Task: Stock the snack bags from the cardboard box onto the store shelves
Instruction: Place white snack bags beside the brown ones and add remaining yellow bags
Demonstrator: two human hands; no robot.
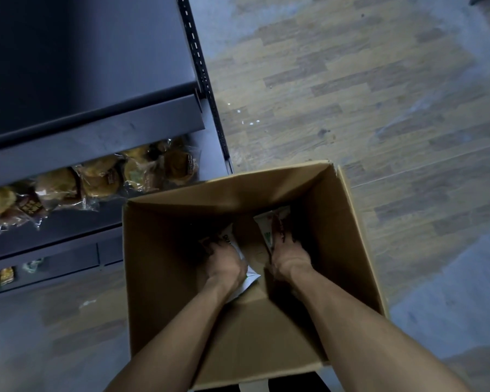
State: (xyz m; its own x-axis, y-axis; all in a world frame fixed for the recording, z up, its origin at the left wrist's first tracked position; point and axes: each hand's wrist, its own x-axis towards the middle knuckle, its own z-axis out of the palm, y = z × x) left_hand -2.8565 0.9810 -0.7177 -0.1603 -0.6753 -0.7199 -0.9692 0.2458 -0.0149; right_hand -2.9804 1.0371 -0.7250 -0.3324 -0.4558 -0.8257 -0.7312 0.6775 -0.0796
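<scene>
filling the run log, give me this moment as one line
stage: picking | left hand: grips white snack bag | right hand: grips second bag | cardboard box: on floor

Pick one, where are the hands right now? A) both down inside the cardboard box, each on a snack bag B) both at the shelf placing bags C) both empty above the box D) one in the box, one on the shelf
A: the left hand and right hand are both deep in the cardboard box, each gripping a white snack bag; neither reaches the shelf.
</scene>
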